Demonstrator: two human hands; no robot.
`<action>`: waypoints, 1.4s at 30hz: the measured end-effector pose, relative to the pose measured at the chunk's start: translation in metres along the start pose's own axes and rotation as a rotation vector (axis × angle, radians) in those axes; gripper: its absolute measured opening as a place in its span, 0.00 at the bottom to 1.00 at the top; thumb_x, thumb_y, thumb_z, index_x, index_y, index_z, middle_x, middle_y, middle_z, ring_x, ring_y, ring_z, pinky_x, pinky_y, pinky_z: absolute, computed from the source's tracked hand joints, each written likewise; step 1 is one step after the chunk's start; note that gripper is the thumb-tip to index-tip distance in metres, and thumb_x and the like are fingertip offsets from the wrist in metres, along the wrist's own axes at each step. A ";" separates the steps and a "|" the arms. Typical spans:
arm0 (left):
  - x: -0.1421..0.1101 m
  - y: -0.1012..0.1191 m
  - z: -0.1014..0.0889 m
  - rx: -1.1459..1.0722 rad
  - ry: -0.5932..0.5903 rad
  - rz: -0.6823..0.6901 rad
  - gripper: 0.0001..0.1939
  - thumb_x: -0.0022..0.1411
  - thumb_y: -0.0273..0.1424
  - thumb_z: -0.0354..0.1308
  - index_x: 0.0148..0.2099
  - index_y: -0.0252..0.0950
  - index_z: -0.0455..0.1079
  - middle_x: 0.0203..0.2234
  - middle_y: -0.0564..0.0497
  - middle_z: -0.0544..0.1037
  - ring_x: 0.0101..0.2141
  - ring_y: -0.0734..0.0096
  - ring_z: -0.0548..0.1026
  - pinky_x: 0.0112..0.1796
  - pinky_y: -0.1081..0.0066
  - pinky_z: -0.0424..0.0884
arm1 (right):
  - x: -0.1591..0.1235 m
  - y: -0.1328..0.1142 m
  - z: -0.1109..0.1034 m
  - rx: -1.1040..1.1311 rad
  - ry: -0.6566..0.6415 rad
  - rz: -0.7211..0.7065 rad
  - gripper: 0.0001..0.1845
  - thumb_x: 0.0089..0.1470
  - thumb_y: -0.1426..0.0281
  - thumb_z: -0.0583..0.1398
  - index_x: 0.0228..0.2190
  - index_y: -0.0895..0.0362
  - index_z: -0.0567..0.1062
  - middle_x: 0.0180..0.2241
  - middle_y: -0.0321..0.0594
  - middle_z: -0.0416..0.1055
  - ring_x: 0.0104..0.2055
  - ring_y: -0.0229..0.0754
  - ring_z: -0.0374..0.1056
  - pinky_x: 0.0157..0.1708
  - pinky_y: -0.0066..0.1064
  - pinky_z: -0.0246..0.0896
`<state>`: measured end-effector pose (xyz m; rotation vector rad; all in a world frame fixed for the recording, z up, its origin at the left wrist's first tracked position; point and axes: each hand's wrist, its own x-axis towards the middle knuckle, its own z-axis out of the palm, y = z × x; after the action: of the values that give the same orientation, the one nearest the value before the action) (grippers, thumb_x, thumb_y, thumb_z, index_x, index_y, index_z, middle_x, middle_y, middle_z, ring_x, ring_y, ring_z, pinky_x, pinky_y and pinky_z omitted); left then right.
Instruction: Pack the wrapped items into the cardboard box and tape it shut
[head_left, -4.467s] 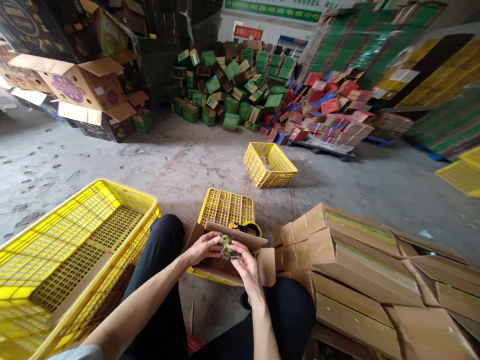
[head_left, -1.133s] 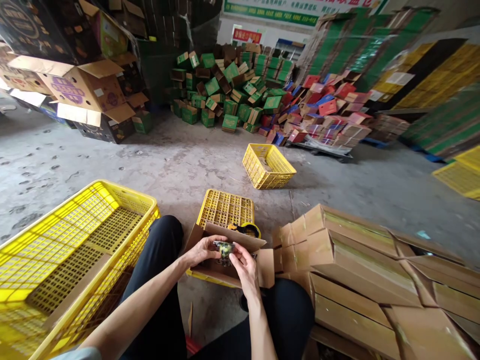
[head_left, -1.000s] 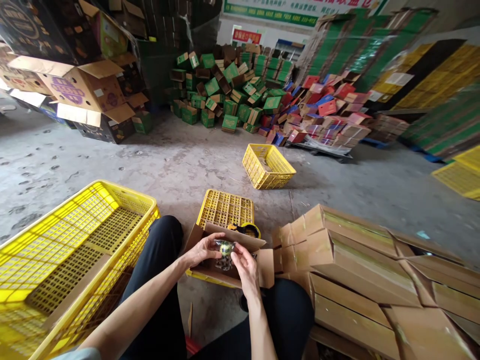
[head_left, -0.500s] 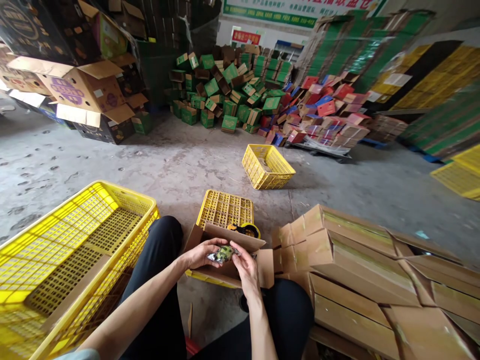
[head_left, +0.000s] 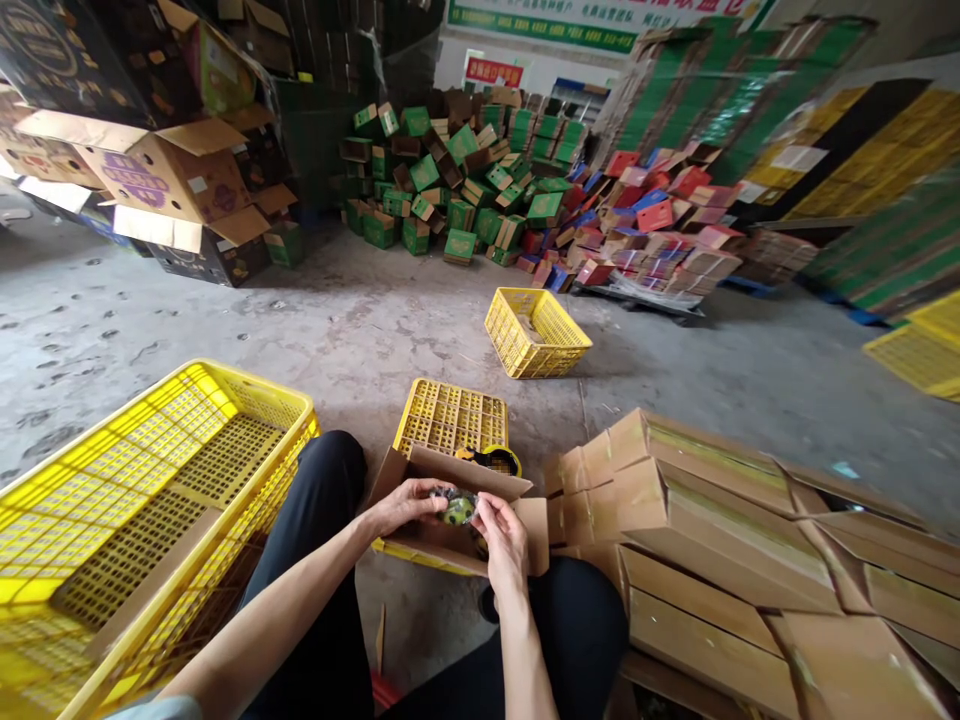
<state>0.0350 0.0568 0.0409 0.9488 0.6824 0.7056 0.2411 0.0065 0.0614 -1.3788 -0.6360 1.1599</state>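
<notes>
Between my two hands is a small clear plastic packet with something green and dark inside; its exact kind I cannot make out. My left hand grips its left end, thumb on top. The fingers of my right hand pinch its right edge. Both hands are over an open cardboard box, which rests on an upturned yellow crate between my knees. What lies in the box is mostly hidden by my hands. Just behind the box's far flap is a yellow and black tape dispenser.
A large yellow crate stands at my left with a cardboard piece inside. Bundled flat cartons are stacked on my right. Ahead on the floor sits another yellow crate, with heaps of green boxes and red boxes behind.
The packet has shifted slightly right and been turned. My right hand's fingers have drawn together into a pinch at its right edge; my left hand keeps its grip.
</notes>
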 end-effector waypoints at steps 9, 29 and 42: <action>0.009 -0.013 -0.022 0.251 0.242 -0.003 0.27 0.59 0.55 0.69 0.37 0.32 0.80 0.24 0.51 0.76 0.24 0.72 0.69 0.28 0.72 0.62 | 0.027 0.005 -0.040 -0.151 0.141 -0.128 0.34 0.44 0.41 0.70 0.42 0.54 0.84 0.49 0.50 0.84 0.53 0.58 0.78 0.56 0.50 0.73; 0.015 -0.031 -0.028 0.191 0.128 -0.009 0.23 0.52 0.37 0.77 0.49 0.34 0.82 0.43 0.43 0.84 0.46 0.53 0.81 0.53 0.56 0.73 | 0.018 0.003 -0.038 -0.873 -0.094 -0.119 0.12 0.46 0.66 0.64 0.15 0.49 0.78 0.28 0.49 0.84 0.45 0.60 0.81 0.52 0.43 0.68; 0.002 -0.005 -0.009 -0.106 0.042 -0.051 0.41 0.54 0.41 0.79 0.67 0.41 0.72 0.57 0.39 0.79 0.53 0.51 0.79 0.47 0.61 0.76 | 0.006 -0.017 -0.020 0.109 -0.149 0.142 0.22 0.39 0.53 0.77 0.32 0.56 0.86 0.44 0.51 0.85 0.48 0.59 0.81 0.43 0.46 0.79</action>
<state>0.0303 0.0604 0.0325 0.8183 0.6970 0.7112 0.2653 0.0064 0.0727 -1.2685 -0.5782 1.4008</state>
